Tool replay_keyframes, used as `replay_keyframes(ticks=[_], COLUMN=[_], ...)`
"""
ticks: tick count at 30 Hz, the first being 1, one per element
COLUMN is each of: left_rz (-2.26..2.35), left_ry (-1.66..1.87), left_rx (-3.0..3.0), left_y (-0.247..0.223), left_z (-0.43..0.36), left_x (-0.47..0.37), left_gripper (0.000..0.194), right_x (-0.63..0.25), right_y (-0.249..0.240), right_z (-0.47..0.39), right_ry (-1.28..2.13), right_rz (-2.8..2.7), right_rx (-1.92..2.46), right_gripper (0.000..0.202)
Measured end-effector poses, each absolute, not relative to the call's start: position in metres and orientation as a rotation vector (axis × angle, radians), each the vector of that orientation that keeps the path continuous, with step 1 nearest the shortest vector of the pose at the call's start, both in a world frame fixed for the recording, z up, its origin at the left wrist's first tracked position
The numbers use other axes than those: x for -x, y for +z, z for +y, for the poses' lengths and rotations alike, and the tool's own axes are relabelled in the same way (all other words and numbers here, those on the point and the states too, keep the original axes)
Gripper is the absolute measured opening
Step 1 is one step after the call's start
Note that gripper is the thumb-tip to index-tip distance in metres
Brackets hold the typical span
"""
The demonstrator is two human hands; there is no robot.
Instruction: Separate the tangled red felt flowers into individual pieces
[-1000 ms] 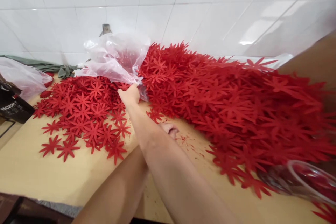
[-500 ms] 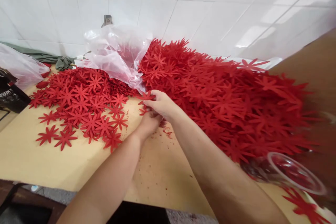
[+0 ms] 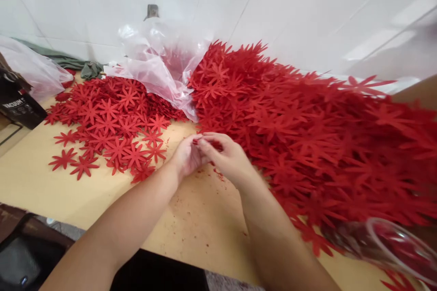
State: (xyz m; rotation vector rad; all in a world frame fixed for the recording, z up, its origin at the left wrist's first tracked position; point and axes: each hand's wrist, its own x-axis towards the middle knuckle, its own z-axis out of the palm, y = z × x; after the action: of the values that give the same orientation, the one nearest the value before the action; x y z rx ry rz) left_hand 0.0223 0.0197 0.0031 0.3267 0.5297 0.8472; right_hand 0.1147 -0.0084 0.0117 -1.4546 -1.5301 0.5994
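Observation:
My left hand (image 3: 189,155) and my right hand (image 3: 227,154) meet above the middle of the wooden table (image 3: 191,218). Their fingers are closed around a small red piece (image 3: 196,141), mostly hidden between them; it looks like a folded red flower cutout. A large heap of red flower cutouts (image 3: 290,122) rises just beyond and to the right of my right hand. Left of my left hand lies a lower pile of the same cutouts (image 3: 109,113), with a few single ones at its near edge.
A clear plastic bag (image 3: 164,63) with red inside stands between the piles, against the white tiled wall (image 3: 205,0). A clear plastic container (image 3: 385,241) lies at the lower right. At the left are a black box (image 3: 20,104), another plastic bag (image 3: 37,70) and green cloth (image 3: 90,70).
The red flower whose petals showed at my fingertips is now mostly hidden between my hands. My right hand has come down and nearer, and my left hand has turned. The view has shifted slightly.

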Motion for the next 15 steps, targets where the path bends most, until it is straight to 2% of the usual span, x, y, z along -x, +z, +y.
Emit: replay_keyframes(ticks=[4, 9, 15], left_rz=[0.592, 0.638, 0.671], left_ry=[0.938, 1.016, 1.123], left_rx=[-0.255, -0.261, -0.171], left_y=[0.004, 0.000, 0.007], left_z=[0.014, 0.007, 0.006], left_x=[-0.032, -0.040, -0.036], left_gripper=[0.026, 0.020, 0.026], right_x=[-0.114, -0.105, -0.086], right_y=[0.010, 0.006, -0.014], right_z=[-0.005, -0.004, -0.014], right_ry=[0.786, 0.761, 0.681], right_rz=[-1.143, -0.976, -1.227], right_rx=[1.418, 1.343, 1.345], right_gripper=[0.040, 0.026, 0.050])
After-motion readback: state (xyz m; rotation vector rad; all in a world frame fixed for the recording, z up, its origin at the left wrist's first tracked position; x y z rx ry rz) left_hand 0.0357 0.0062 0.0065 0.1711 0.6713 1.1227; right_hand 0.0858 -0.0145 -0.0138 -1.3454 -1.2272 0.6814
